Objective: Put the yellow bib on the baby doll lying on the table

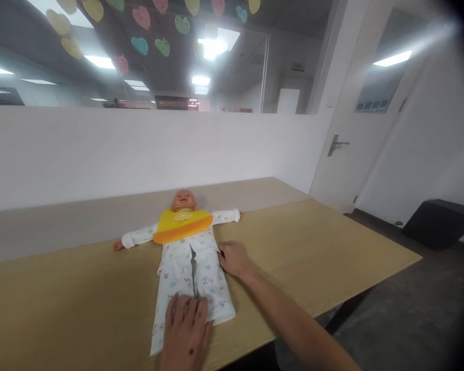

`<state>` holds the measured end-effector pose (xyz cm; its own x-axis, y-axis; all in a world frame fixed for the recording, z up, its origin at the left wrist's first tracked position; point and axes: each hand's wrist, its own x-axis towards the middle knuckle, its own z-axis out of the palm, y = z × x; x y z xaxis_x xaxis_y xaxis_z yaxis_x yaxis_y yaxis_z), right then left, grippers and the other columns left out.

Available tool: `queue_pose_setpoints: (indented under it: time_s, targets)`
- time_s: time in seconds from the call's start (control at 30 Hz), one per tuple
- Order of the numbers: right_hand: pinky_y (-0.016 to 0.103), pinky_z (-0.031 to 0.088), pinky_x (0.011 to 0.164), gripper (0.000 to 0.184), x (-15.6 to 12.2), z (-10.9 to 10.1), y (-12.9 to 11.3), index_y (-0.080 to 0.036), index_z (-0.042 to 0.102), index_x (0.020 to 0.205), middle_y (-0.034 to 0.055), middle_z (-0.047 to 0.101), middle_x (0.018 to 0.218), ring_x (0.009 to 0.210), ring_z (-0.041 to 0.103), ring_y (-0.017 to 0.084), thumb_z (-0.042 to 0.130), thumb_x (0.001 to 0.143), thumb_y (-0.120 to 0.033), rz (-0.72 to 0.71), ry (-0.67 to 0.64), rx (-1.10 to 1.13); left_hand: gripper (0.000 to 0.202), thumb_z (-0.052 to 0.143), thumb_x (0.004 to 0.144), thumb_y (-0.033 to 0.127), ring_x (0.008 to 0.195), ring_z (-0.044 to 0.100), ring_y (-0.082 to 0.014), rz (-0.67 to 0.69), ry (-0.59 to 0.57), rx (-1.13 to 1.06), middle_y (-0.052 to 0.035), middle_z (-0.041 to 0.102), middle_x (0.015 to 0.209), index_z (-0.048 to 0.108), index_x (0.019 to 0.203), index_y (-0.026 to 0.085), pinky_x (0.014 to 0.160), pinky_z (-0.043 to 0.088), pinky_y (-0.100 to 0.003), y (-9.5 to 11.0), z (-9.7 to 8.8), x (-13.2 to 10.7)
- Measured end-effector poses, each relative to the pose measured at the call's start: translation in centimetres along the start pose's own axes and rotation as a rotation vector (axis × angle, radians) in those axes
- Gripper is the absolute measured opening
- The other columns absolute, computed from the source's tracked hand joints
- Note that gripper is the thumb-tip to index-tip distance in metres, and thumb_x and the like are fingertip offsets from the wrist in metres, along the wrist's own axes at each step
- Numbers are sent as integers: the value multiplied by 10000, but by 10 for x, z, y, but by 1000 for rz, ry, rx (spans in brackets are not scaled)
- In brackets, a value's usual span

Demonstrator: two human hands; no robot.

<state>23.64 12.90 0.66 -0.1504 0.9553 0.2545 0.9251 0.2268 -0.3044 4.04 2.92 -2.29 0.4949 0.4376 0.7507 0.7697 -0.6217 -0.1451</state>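
Note:
A baby doll [183,200] lies on its back on a wooden table [317,247], arms spread out. It wears a white printed romper [185,268] and a yellow and orange bib [182,225] on its chest. My left hand [186,330] lies flat on the lower legs of the romper with its fingers spread. My right hand [234,258] rests at the doll's side by the waist, fingers curled against the romper's edge; whether they pinch the cloth I cannot tell.
A white partition wall [139,149] runs behind the table, with glass above bearing paper hearts [141,16]. A white door with a handle [336,145] stands at the right. A dark bin-like object [441,221] sits on the floor at the far right.

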Motion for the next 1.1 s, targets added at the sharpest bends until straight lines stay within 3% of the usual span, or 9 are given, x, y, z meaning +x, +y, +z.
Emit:
queue_pose_setpoints:
  time_s: [0.3,0.63,0.8,0.93,1.1]
  targets:
    - [253,368,737,314,-8,-12,-5,-162,660,910,68,677,950,896,607,175,394,957,-323,60,108,-46,176,509,857,142,890,585,-253,-42,-15,5,-47,687,870,640,971,176,981,372,-472,7,-2,3]
    - [278,385,779,214,-10,-8,-3,-156,667,938,90,670,1010,941,588,201,470,892,-227,-36,-15,-155,172,567,838,156,915,583,-269,-88,-29,-77,-55,683,913,626,999,162,994,385,-521,12,-5,2]
    - [258,372,743,172,-10,-4,4,-156,645,891,81,663,952,892,582,183,493,858,-229,-18,13,-62,196,622,810,211,918,585,-273,-120,55,-202,-71,667,878,615,1002,169,978,403,-545,15,-14,4]
    - [206,366,687,99,-8,-3,11,-158,620,823,35,653,860,789,567,132,529,785,-154,27,-5,193,172,562,859,182,941,585,-243,-184,9,-276,-68,652,910,572,1030,190,919,452,-456,-3,-20,4]
    - [204,405,698,129,-5,3,18,-160,582,806,15,638,809,750,567,124,487,740,-102,80,16,511,131,510,866,156,812,590,-190,-285,41,-241,-32,629,830,566,977,198,772,477,-341,-58,-9,20]
